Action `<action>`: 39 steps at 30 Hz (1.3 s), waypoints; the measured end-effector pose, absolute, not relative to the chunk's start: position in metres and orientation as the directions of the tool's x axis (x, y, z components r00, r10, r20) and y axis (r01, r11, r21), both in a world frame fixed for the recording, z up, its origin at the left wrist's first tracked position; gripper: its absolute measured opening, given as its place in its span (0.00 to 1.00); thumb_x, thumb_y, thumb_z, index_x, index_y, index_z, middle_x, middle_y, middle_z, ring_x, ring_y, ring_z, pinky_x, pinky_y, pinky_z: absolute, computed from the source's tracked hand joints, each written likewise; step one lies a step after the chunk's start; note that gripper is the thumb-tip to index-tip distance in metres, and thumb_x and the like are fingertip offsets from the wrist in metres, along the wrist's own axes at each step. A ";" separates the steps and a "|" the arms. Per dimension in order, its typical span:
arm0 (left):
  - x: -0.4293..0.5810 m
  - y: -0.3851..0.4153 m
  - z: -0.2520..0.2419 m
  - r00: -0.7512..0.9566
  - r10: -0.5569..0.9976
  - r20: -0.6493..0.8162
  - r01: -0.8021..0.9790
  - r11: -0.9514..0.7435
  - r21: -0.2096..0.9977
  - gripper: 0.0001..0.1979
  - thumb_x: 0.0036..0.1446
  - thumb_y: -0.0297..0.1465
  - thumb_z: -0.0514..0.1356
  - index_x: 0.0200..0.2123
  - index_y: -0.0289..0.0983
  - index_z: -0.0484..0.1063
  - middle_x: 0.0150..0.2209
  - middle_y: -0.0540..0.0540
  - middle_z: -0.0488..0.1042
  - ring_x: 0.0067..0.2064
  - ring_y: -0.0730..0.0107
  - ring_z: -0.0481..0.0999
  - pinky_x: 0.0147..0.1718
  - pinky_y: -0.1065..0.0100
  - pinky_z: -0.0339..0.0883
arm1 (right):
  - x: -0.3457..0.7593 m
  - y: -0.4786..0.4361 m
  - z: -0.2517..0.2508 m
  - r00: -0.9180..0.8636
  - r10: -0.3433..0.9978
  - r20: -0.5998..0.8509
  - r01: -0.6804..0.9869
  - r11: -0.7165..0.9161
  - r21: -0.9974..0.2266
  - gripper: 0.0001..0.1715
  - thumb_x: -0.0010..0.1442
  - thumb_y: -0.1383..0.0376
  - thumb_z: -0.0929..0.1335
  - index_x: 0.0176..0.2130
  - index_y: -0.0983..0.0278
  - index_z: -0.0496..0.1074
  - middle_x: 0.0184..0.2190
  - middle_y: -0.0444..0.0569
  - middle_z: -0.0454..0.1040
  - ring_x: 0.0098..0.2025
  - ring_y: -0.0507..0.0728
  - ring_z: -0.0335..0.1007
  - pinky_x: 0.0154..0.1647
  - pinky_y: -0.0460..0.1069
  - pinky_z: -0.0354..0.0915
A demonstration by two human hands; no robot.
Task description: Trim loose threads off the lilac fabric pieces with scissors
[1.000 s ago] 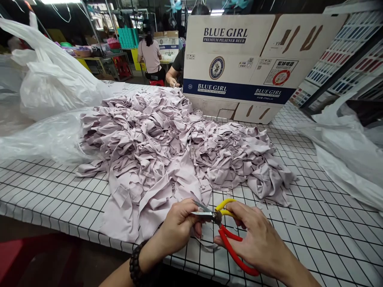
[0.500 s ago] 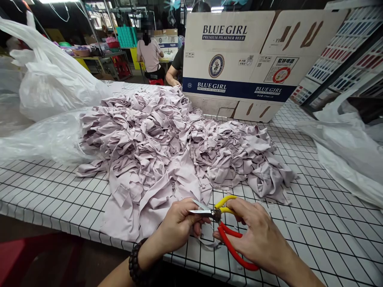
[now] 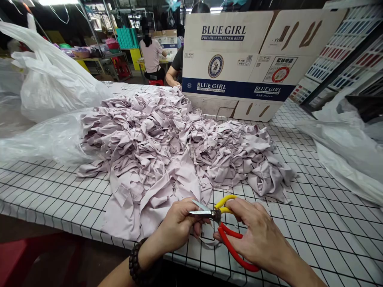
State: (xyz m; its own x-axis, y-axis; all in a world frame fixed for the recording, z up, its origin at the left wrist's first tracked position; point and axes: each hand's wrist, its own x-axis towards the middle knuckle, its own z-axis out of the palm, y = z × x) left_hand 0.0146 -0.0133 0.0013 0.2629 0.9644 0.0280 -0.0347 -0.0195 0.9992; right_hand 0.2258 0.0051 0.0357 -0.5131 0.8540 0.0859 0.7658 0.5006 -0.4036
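Observation:
My right hand [image 3: 257, 237] grips a pair of scissors [image 3: 223, 227] with one yellow and one red handle, blades slightly apart and pointing left. My left hand [image 3: 178, 225], with a dark bead bracelet on the wrist, is closed on the edge of a lilac fabric piece [image 3: 155, 203] right at the blade tips. A thin strip of cloth [image 3: 208, 241] dangles under the scissors. Behind the hands a big heap of lilac fabric pieces [image 3: 167, 135] covers the middle of the white grid-patterned table [image 3: 323, 231].
A large Blue Girl beer carton [image 3: 245, 59] stands behind the heap. White plastic bags lie at the left [image 3: 50, 79] and right [image 3: 347, 151]. Two people work at tables in the background, one seated [image 3: 151, 56].
The hands and scissors have shifted barely at all; the scissors sit slightly lower and closer than one second ago. The heap has not moved.

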 end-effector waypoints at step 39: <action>0.010 -0.020 0.003 0.235 0.949 0.210 0.102 -0.239 0.966 0.16 0.53 0.19 0.51 0.20 0.35 0.72 0.23 0.47 0.71 0.28 0.72 0.71 0.29 0.74 0.65 | 0.226 -0.009 0.037 -0.512 0.809 0.289 0.752 0.585 -0.305 0.14 0.54 0.56 0.70 0.35 0.61 0.66 0.31 0.45 0.72 0.34 0.58 0.68 0.36 0.53 0.56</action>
State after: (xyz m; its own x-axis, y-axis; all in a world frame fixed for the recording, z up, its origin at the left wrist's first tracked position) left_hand 0.0104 -0.0198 0.0033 0.2349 0.9491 0.2100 0.1023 -0.2390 0.9656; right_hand 0.2262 -0.0092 0.0366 -0.5119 0.8090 0.2888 0.7517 0.5846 -0.3052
